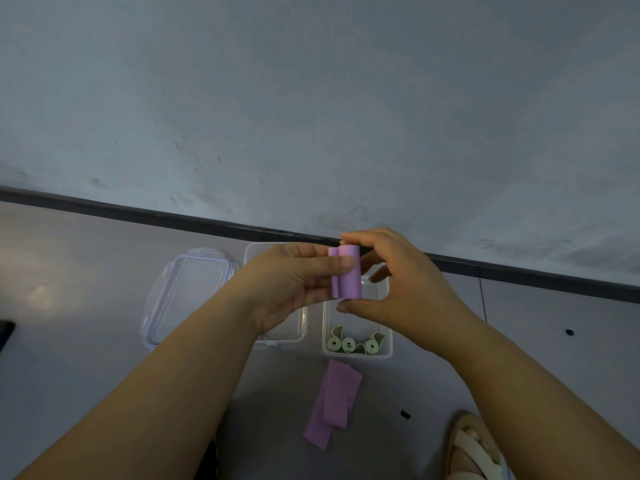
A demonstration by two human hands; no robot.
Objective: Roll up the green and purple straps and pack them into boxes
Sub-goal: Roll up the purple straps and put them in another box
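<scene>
My left hand (291, 289) clamps its thumb across the purple roll (348, 275). My right hand (398, 289) pinches the roll's ends at 12 and 6, so its long axis stands upright. The box (390, 341) with the green rolls (356, 344) lies at 6, nearer my right hand.

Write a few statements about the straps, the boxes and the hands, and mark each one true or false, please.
1. The left hand and the right hand hold a rolled purple strap together. True.
2. The green rolls lie on the floor. False: they sit inside the right box.
3. Flat purple straps lie on the floor in front of that box. True.
4. The lid is snapped onto a box. False: it lies on the floor, left of the boxes.
</scene>
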